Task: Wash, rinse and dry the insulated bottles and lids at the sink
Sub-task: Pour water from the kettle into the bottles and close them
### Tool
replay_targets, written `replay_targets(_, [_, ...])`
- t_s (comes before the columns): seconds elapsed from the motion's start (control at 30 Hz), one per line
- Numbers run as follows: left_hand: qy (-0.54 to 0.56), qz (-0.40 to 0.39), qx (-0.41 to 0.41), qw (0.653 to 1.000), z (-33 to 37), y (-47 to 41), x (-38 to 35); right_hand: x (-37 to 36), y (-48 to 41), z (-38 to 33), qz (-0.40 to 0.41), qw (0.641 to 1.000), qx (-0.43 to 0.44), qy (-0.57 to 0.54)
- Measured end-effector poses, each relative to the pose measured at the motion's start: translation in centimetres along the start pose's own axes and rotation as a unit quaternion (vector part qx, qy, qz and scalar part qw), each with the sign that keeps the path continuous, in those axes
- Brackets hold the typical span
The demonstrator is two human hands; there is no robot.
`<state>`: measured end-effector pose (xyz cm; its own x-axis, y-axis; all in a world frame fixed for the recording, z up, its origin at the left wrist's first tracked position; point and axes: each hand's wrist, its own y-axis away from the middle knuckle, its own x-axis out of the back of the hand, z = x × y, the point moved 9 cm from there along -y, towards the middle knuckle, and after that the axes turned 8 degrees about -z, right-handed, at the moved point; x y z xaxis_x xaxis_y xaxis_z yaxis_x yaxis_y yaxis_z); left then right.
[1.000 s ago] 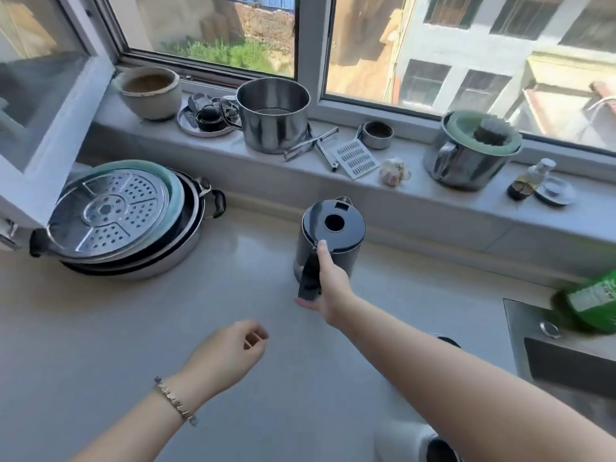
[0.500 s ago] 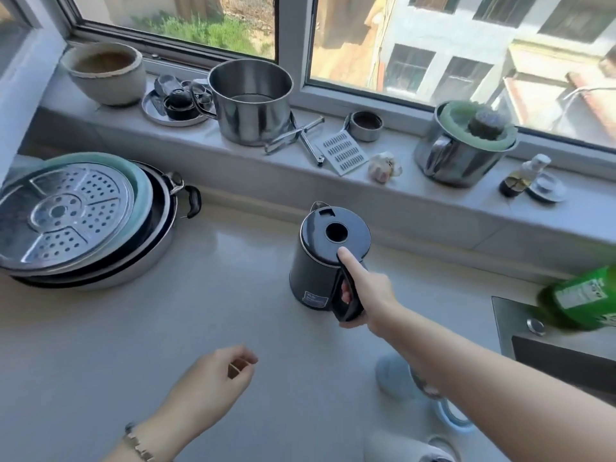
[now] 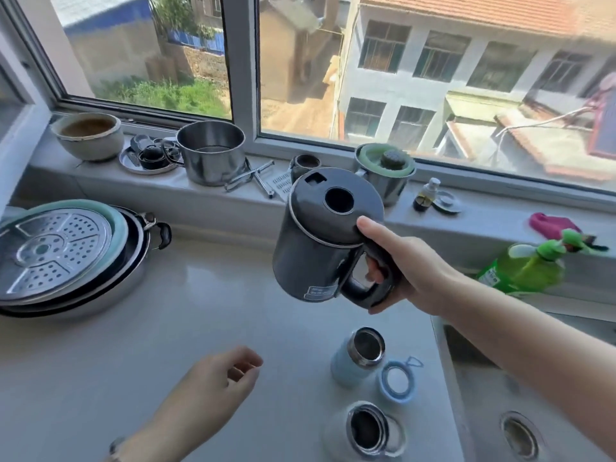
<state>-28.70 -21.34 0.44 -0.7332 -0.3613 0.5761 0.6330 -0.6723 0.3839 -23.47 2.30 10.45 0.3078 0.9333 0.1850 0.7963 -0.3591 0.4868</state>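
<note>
While the right hand [image 3: 410, 268] clamps the dark grey kettle's [image 3: 316, 248] handle aloft, the left hand [image 3: 213, 391] hovers loosely curled, empty; filling the open steel-rimmed bottles [image 3: 360, 358] with wash water likely follows, needing a steady tilt.

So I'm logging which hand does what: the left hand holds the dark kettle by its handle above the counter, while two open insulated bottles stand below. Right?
Not quite. In the head view the right hand grips the handle of the dark kettle; the left hand hangs empty and loosely curled over the pale counter. The pale blue open bottle and white open bottle do stand below.
</note>
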Motion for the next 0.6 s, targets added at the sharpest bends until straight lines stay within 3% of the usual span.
replay_targets(0.27, [-0.008,0.021,-0.07,0.997,7.4,2.7,-4.0,8.1,13.1,4.1,0.011,0.999,-0.023,0.025])
replay_targets(0.43, [-0.007,0.04,-0.044,0.998,7.3,4.2,-9.2,11.3,18.4,11.1,0.01,0.996,-0.061,0.064])
replay_targets(0.6, [-0.021,0.001,0.01,1.0,5.5,4.0,-13.9,12.9,20.8,19.0,0.015,0.989,-0.125,0.082])
